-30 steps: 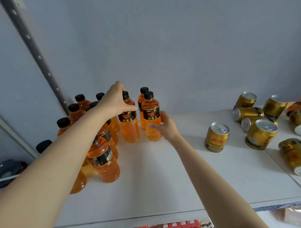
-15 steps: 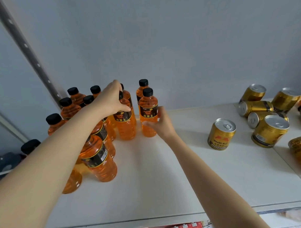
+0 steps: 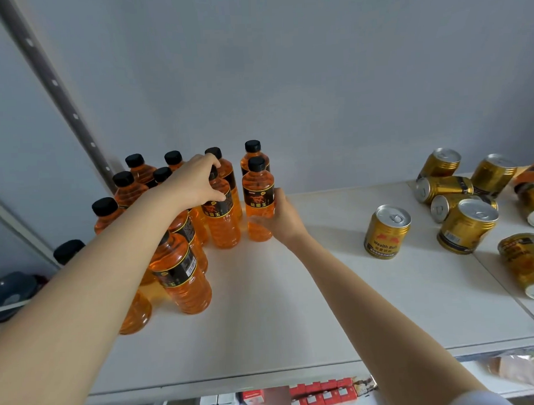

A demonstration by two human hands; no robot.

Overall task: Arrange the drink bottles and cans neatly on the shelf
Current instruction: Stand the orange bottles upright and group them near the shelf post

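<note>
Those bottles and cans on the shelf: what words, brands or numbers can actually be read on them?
"Wealth Bull" on the upright gold can; the smaller lines beneath it are too small to read.
"能量王" on the black label of the orange bottle at the right hand; the small print above is blurred.
A barcode on the nearest front bottle; its digits are unreadable.
The lying cans and the red boxes below show only blurred print.

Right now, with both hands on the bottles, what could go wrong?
1. The left forearm lies over the packed bottles; pulling it back could topple some.
2. The right hand grips its bottle low on the body, so a push may tip it onto the next bottle, under the left hand.
3. Some cans lie on their sides and may roll when the shelf shakes.
</note>
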